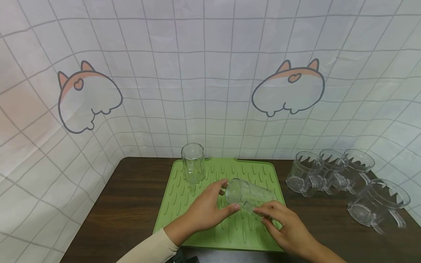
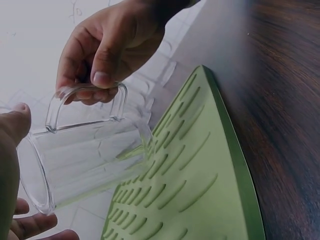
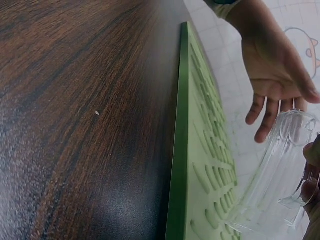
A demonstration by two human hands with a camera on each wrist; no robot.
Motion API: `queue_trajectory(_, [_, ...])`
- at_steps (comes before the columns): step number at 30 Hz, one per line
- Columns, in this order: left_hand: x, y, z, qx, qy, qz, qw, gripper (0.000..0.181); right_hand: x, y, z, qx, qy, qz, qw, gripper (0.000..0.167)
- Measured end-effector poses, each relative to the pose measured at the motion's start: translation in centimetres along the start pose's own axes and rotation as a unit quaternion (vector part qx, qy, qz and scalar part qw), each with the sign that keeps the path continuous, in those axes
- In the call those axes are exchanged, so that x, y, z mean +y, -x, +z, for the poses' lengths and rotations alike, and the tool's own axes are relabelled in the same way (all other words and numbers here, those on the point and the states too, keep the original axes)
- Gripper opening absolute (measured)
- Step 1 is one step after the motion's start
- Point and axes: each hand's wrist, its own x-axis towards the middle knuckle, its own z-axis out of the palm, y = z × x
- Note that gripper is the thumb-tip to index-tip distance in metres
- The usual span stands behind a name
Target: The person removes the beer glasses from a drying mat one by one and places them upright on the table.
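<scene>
A clear glass mug (image 1: pixel 250 193) is held tilted on its side above a green ridged mat (image 1: pixel 230 230). My right hand (image 1: pixel 284 224) pinches the mug by its handle (image 2: pixel 87 90). Around the mug's left end is my left hand (image 1: pixel 205 212), thumb and fingers spread without gripping; the right wrist view shows its fingertips at or just behind the glass, and I cannot tell if they touch. At the mat's back left corner, another clear mug (image 1: pixel 193 164) stands upright.
Several clear mugs stand on the dark wooden table (image 1: pixel 131 193) to the right of the mat, one a wider mug (image 1: pixel 378 202) nearer the front. Behind the table hangs a white grid-patterned curtain (image 1: pixel 217 91) with cartoon animals.
</scene>
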Motion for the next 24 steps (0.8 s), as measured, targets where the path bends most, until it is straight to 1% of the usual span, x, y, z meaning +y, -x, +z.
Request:
queue_trajectory(4, [0.24, -0.23, 0.03, -0.002, 0.003, -0.007, 1.0, 0.093, 0.23, 0.11, 0.2, 0.001, 0.0, -0.01, 0.9999, 0.066])
queue_trajectory(7, [0.35, -0.38, 0.1, 0.002, -0.007, -0.008, 0.9999, 0.093, 0.37, 0.21, 0.32, 0.002, 0.0, -0.017, 0.9999, 0.064])
queue_trajectory(13, [0.38, -0.62, 0.35, 0.014, -0.016, -0.007, 0.9998, 0.092, 0.3, 0.22, 0.48, 0.002, -0.011, -0.027, 0.9996, 0.068])
queue_trajectory(14, [0.39, -0.65, 0.37, 0.016, -0.015, -0.006, 0.9998, 0.092, 0.24, 0.2, 0.48, 0.003, -0.012, -0.028, 0.9995, 0.066])
queue_trajectory(18, [0.36, -0.73, 0.33, 0.029, -0.007, -0.002, 0.9995, 0.088, -0.15, 0.03, 0.38, 0.003, -0.014, -0.02, 0.9997, 0.031])
queue_trajectory(19, [0.33, -0.75, 0.29, 0.034, -0.005, 0.001, 0.9994, 0.087, -0.24, -0.03, 0.37, 0.006, -0.014, -0.019, 0.9997, 0.028])
queue_trajectory(21, [0.29, -0.73, 0.2, 0.041, -0.002, 0.003, 0.9991, 0.083, -0.35, -0.19, 0.37, 0.016, -0.007, -0.021, 0.9996, 0.033])
queue_trajectory(24, [0.17, -0.67, 0.08, 0.051, 0.004, 0.009, 0.9987, 0.077, -0.36, -0.43, 0.39, 0.042, 0.014, -0.033, 0.9985, 0.034])
